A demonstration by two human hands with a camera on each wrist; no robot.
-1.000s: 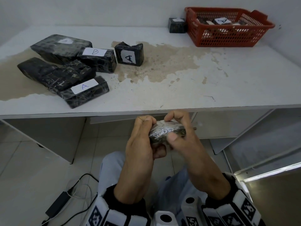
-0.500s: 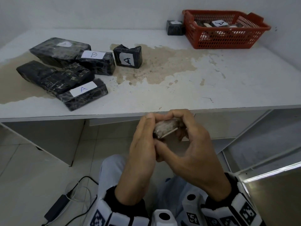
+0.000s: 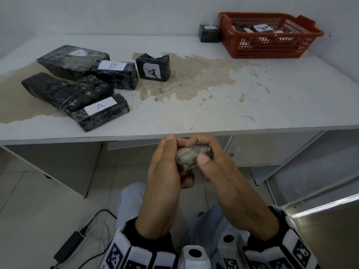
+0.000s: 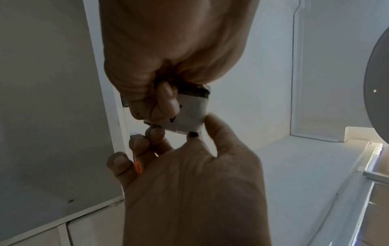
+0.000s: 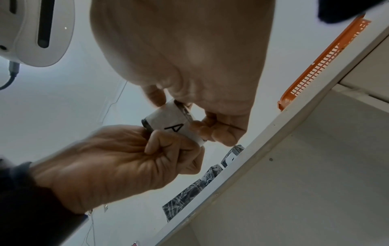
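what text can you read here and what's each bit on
"A": label on the small wrapped package held by the left hand and right hand
"B": label on the middle black package on the table
"A": label on the nearest black package
"A", sideways: small upright package
"A", upside down: top package inside the red basket
Too blurred: labels on the far-left package and the package beside the basket

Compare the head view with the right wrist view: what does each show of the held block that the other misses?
Only the head view: the wrapped block from its plain top, plus the letters on the black packages. Only the right wrist view: the white label marked A on the block's underside. Both: the left hand and right hand gripping the block, and the red basket.
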